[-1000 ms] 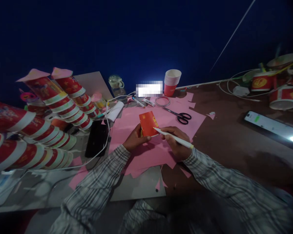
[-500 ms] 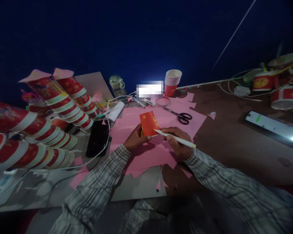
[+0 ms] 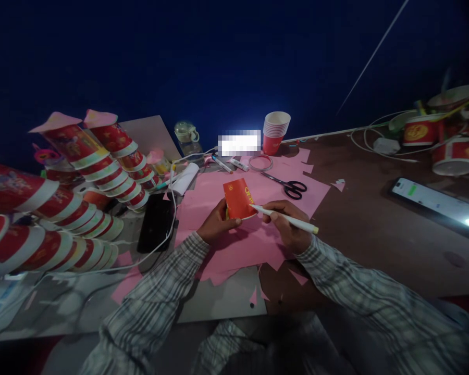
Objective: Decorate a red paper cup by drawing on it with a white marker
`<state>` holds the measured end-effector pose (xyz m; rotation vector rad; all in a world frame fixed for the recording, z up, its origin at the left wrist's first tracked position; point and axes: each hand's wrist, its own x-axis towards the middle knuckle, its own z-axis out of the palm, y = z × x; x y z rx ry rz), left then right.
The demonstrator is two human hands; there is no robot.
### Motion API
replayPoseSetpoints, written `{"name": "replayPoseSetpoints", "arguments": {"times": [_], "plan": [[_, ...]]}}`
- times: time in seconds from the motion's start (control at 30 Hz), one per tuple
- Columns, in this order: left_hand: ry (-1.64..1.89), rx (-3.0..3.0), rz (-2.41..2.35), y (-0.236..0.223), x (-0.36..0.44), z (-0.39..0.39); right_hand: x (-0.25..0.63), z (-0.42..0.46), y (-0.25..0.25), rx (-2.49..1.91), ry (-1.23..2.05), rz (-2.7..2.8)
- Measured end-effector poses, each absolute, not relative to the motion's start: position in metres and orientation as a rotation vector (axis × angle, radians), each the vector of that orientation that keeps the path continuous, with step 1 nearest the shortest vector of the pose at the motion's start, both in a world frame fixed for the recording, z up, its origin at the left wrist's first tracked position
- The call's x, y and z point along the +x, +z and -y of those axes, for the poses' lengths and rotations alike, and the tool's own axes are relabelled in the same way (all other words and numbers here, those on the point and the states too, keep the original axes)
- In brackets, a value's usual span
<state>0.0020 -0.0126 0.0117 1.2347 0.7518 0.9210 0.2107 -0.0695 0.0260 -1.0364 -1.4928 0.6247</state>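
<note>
A red paper cup (image 3: 237, 199) with yellow lettering is tilted in my left hand (image 3: 219, 224), whose fingers wrap its left side and thumb presses near its rim. My right hand (image 3: 291, 226) is closed around a white marker (image 3: 293, 221) with a yellow end. The marker's tip is at the lower right edge of the cup; whether it touches I cannot tell. Beneath both hands lie pink paper sheets (image 3: 219, 260). Black-handled scissors (image 3: 293, 188) rest on the paper beyond my right hand.
Stacked red cup towers (image 3: 109, 177) with pink cone tops lean at the left, near a dark phone (image 3: 155, 223) and a cable. Upright nested cups (image 3: 274, 135) stand at the back. A lit phone (image 3: 433, 203) and more cups (image 3: 453, 156) are at the right.
The marker's tip has moved slightly right along the cup with my right hand. The cup has turned a little, showing more lettering. My left hand keeps its hold.
</note>
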Motion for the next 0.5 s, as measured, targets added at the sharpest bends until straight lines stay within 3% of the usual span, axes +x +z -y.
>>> {"name": "replayPoseSetpoints", "arguments": {"times": [0.5], "plan": [[0.932,1.217,-0.772,0.0142,0.0042,0.0162,0.2059,0.0692,0.0291,-1.064,0.677,1.437]]}}
